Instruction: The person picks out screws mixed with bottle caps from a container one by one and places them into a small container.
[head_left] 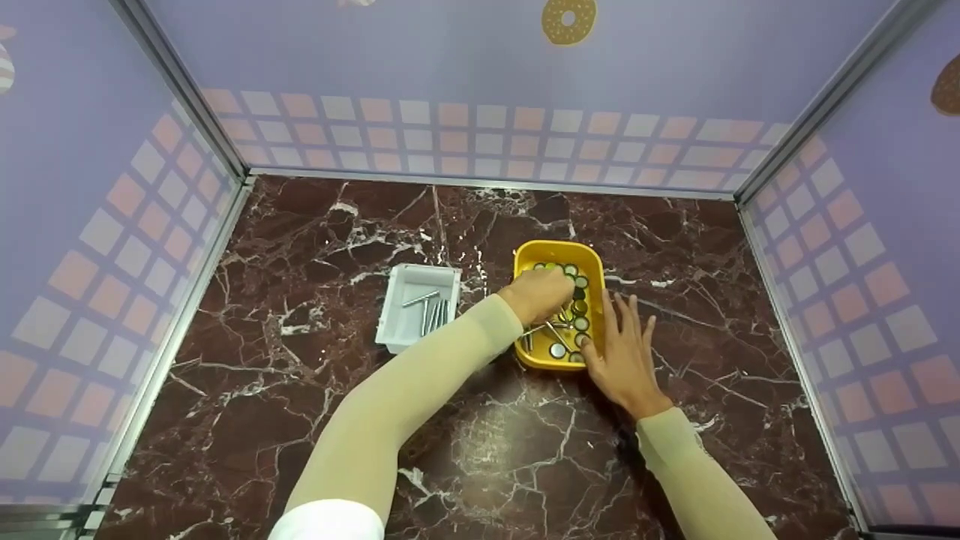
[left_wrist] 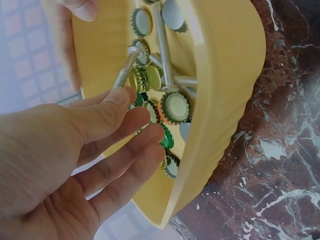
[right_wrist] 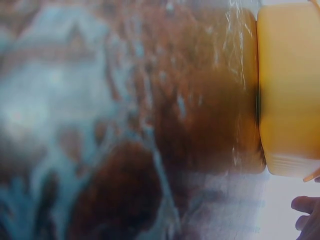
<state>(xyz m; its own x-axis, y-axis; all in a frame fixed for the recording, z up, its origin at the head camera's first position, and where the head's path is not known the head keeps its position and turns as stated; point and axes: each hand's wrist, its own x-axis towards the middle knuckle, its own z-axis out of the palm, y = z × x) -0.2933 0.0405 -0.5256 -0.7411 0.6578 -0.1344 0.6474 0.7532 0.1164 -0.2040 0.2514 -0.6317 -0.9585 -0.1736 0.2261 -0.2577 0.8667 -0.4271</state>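
Inside the yellow tub [head_left: 592,262], my left hand [head_left: 541,291] pinches a silver bolt [left_wrist: 126,71] between thumb and index finger, its head pointing away from the fingertips. Around that hand lie loose bottle caps [head_left: 557,350], some green and gold, mixed with more bolts [left_wrist: 161,45]. My right hand [head_left: 624,367] rests against the tub's right side, fingers extended along the outer wall and thumb over the rim. Only a few of its fingertips [right_wrist: 306,204] show in the right wrist view. To the left, a white tray [head_left: 385,311] holds several bolts [head_left: 436,315].
Both containers stand on a dark red marble-patterned tabletop [head_left: 495,465]. Purple panels [head_left: 480,60] with a checked band enclose it at the back and both sides, joined by metal frame edges [head_left: 487,183]. My left forearm [head_left: 405,397] passes in front of the tray's lower right corner.
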